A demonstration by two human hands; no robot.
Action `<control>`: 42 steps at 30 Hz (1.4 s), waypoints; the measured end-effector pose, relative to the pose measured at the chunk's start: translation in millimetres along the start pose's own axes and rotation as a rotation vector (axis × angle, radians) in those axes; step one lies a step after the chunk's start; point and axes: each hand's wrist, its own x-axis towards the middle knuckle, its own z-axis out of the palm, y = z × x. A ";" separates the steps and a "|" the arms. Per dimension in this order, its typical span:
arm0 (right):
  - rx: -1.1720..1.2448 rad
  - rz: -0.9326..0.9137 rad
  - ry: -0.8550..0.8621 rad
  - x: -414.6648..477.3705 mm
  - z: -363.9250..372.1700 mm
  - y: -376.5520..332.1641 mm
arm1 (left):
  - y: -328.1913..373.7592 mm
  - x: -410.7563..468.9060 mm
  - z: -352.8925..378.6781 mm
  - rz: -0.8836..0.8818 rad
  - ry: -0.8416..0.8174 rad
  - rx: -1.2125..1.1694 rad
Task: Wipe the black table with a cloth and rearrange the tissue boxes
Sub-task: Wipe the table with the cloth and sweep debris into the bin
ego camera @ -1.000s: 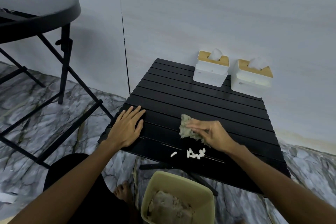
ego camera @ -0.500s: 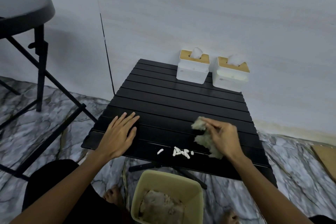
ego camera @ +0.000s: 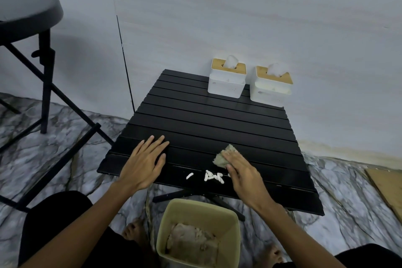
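Black table (ego camera: 217,119), cloth (ego camera: 224,155) under right hand (ego camera: 243,175)

It looks like a room in a home: marble-pattern floor (ego camera: 54,141), plain pale wall (ego camera: 239,17), a low black table (ego camera: 206,124) with tissue boxes (ego camera: 227,79) beyond the right hand (ego camera: 243,174).

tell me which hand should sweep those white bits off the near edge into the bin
Right. The right hand already presses the cloth on the table just behind the white bits, with the bin below that edge. The left hand lies flat and empty, off to the side.
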 end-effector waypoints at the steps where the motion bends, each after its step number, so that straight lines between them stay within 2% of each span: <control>1: 0.009 -0.002 -0.008 -4.4 2.3 -7.2 | 0.1 -0.1 0.0 -0.003 -0.002 0.003; 6: 0.050 -0.104 -0.061 -23.5 13.8 -38.5 | 0.5 0.2 0.0 -0.003 -0.007 0.002; 11: 0.072 -0.223 -0.086 -36.5 19.2 -36.3 | 0.3 -0.7 -0.7 0.001 -0.002 0.004; 16: 0.260 -0.324 -0.112 -51.9 2.7 -33.6 | -0.4 -0.7 -0.2 0.004 -0.001 0.005; 18: 0.368 -0.263 -0.035 -55.7 -8.9 -31.9 | -0.2 -0.6 -0.2 0.006 -0.002 0.001; 20: 0.405 -0.133 0.134 -53.1 -23.2 -24.4 | -0.5 -0.9 0.2 0.004 -0.003 0.002; 23: 0.297 0.127 0.387 -34.3 -38.4 2.0 | -1.5 -1.0 0.5 0.007 -0.002 0.000; 25: 0.169 0.254 0.432 -19.2 -35.7 17.6 | -1.9 -0.8 0.2 0.010 -0.005 -0.005; 27: 0.067 0.298 0.375 -5.6 -21.8 20.2 | -1.8 -0.8 -0.8 0.011 -0.005 -0.016; 30: 0.074 0.227 0.278 11.6 3.1 -1.2 | -2.3 -0.6 -1.8 0.008 -0.002 -0.036; 32: 0.085 0.117 0.191 23.3 19.1 -25.2 | -2.6 -0.4 -2.2 0.006 -0.002 -0.045; 38: 0.098 -0.368 -0.115 28.3 45.5 -77.5 | -4.4 -0.8 -4.0 0.006 0.002 -0.094; 40: 0.167 -0.449 -0.208 19.9 40.9 -80.6 | -5.7 0.0 -3.9 0.014 0.008 -0.105; 42: 0.263 -0.438 -0.267 7.8 33.0 -82.6 | -6.2 0.5 -3.1 0.019 0.012 -0.106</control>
